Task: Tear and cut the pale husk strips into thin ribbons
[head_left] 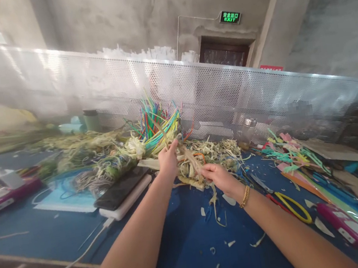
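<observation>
Two sets of fingers are pinching a tan husk strip, the left hand gripping its upper end and the right hand its lower. They are working over a pale husk pile on the blue worktop.

The dry husk strip pinched between the left hand and the right hand looks like plant fibre, matt, pale brown and a little rough. The husk pile behind it has the same dull, papery surface. The coloured strips look like smooth plastic with a light gloss. The bracelet on the right wrist is shiny yellow metal. The table cover is blue and matt, perhaps cloth. The perforated screen is bright sheet metal. The phone has a glossy black face. The scissors have yellow plastic handles. The wall is rough grey concrete.
</observation>
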Motion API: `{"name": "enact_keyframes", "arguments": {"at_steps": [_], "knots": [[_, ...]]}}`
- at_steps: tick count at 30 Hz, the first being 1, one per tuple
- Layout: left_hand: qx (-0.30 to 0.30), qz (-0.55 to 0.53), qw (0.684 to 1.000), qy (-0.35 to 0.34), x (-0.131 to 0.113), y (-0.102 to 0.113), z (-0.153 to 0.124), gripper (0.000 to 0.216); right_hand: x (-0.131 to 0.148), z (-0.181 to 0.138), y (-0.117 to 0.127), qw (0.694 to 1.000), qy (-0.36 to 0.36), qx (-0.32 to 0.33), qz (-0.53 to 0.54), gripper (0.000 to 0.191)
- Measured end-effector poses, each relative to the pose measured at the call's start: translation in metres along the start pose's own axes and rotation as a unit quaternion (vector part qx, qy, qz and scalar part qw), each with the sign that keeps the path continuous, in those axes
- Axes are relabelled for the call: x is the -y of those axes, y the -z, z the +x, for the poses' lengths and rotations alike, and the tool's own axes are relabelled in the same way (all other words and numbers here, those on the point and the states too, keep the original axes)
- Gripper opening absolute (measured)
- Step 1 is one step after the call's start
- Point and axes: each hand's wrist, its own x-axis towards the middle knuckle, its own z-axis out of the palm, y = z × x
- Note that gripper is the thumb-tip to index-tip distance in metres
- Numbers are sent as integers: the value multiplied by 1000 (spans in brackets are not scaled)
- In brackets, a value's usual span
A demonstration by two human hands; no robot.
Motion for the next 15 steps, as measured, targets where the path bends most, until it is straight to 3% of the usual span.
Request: {"name": "enact_keyframes", "arguments": {"at_steps": [3, 7, 11, 15], "knots": [[92, 22, 994, 58, 4, -8, -12, 42, -5, 4, 1, 994, 2, -82, 65, 23], [210, 114, 962, 134, 20, -20, -32, 37, -8, 8, 3, 979, 27, -170, 110, 22], [198, 171, 959, 104, 28, -24, -40, 31, -12, 11, 7, 981, 34, -169, 92, 18], [174, 214, 959, 65, 28, -24, -40, 29, -16, 14, 17, 982, 58, -177, -42, 13]]}}
